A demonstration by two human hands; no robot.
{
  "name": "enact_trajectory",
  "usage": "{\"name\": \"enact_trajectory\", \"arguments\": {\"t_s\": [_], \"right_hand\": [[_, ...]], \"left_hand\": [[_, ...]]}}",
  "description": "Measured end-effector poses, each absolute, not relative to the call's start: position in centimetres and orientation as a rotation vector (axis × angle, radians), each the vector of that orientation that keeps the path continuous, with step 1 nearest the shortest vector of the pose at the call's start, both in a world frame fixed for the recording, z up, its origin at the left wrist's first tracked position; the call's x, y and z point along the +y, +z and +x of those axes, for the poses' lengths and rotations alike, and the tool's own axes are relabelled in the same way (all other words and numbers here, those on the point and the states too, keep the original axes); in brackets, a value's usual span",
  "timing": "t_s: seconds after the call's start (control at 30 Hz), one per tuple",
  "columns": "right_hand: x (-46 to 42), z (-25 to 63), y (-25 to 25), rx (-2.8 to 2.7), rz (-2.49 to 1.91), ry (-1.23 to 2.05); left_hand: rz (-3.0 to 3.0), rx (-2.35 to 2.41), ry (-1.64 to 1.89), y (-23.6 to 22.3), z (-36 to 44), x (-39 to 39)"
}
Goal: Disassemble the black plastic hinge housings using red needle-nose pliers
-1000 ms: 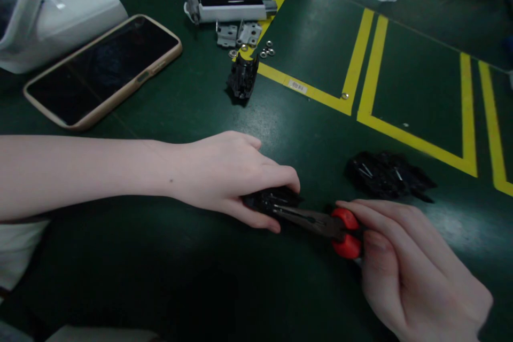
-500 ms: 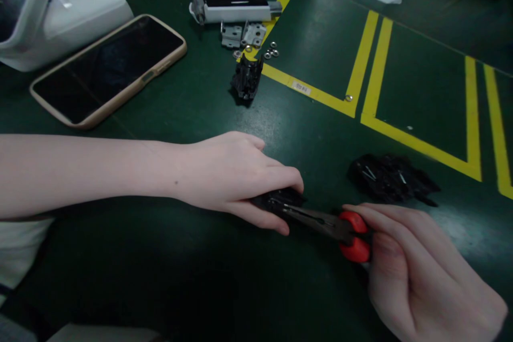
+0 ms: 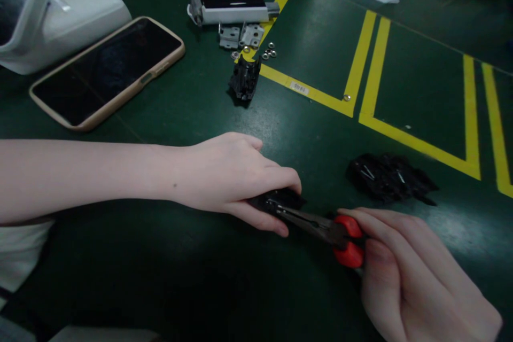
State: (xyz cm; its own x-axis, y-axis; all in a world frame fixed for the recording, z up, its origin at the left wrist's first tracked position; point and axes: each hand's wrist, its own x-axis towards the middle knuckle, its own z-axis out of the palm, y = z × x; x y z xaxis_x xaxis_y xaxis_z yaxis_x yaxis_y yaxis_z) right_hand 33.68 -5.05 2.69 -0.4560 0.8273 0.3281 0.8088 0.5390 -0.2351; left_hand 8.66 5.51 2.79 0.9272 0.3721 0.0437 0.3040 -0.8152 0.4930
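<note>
My left hand [image 3: 244, 179] is closed around a black plastic part [image 3: 294, 199], pressing it to the green tabletop with thumb and fingers; much of the part is hidden under the palm. In my right hand [image 3: 417, 262] are needle-nose pliers [image 3: 316, 223] with red handles. Their long jaws reach left to the part, and the tips touch it beside my left thumb. Whether the jaws pinch anything there is too small to tell. Another black plastic part [image 3: 388, 177], with thin shiny pins on it, lies just beyond my right hand.
A phone [image 3: 108, 72] in a tan case lies at left beside a white device [image 3: 88, 8]. Farther back are a white-and-black cylindrical assembly [image 3: 236, 10], metal brackets [image 3: 251, 36], several small rings [image 3: 271, 53] and a black part [image 3: 244, 80]. Yellow tape [image 3: 420, 147] marks rectangles on the right.
The pliers and my right hand have moved slightly left and down, their handles tilting lower. My left hand keeps its hold on the black part. The whole view has shifted a little.
</note>
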Motion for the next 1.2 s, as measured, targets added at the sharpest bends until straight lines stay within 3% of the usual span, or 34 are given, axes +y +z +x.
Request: {"name": "enact_trajectory", "arguments": {"t_s": [1.2], "right_hand": [[-5.07,33.55,2.55,-2.374,-1.353,0.025]], "left_hand": [[2.596,0.451,0.189,2.67,8.67,5.62]]}}
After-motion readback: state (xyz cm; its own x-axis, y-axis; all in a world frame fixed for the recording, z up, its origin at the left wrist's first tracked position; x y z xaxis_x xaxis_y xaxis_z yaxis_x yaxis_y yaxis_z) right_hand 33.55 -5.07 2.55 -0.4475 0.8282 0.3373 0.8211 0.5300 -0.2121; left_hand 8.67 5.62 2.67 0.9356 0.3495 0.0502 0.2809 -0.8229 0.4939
